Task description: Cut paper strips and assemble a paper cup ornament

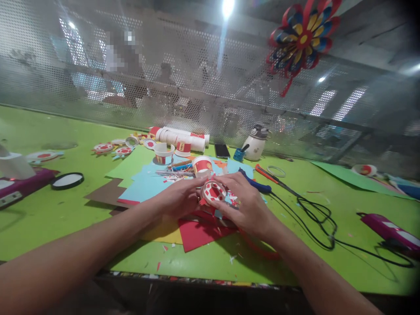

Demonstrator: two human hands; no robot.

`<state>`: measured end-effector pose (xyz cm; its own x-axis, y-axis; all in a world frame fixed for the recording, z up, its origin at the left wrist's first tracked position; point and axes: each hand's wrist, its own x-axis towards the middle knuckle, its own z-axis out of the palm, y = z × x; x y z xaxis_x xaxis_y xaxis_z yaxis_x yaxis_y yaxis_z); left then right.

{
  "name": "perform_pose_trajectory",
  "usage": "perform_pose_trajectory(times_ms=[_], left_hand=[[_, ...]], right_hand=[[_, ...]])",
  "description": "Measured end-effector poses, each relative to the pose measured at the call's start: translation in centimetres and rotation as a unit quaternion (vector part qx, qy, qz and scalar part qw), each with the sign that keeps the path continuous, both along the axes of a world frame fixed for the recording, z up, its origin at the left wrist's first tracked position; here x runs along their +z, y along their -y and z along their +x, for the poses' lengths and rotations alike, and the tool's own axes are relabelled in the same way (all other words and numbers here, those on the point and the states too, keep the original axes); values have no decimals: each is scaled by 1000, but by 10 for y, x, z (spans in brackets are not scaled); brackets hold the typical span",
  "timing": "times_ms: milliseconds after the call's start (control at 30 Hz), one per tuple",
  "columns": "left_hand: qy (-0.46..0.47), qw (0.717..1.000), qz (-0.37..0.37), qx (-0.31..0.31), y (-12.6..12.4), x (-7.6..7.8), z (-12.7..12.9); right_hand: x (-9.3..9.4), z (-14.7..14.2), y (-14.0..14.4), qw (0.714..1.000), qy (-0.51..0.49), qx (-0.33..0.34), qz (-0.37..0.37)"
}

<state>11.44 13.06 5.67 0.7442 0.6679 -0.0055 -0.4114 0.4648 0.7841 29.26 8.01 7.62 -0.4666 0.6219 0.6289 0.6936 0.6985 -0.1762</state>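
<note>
Two hands hold a round paper cup piece over coloured paper sheets.

The left hand (182,199) and right hand (244,199) meet at a small paper cup (213,191), its white rim ringed with red patches; the fingers of both hands curl closed around its sides, just above a red paper sheet (197,234) on the smooth green counter (49,210). Behind stand another red-banded cup (202,166), a flat light-blue sheet (144,183), and a black cable (315,214) looping to the right.
</note>
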Motion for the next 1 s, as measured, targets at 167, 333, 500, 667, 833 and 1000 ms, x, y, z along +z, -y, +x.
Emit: perform_pose_trajectory(times_ms=[167,333,500,667,833,1000], left_hand=[[-34,997,54,44,2,1,-3],[-24,994,99,50,1,3,-6],[-62,985,114,118,6,8,-4],[-91,974,146,146,7,7,-3],[-83,970,171,150,9,6,-2],[-84,971,170,145,16,11,-3]], right_hand=[[0,-2,0,999,-26,-1,27],[3,0,3,998,-53,-23,38],[4,0,7,998,-59,-24,6],[4,-2,10,999,-38,-28,-8],[2,-1,10,999,-28,-31,-8],[2,1,11,999,-42,-19,-15]])
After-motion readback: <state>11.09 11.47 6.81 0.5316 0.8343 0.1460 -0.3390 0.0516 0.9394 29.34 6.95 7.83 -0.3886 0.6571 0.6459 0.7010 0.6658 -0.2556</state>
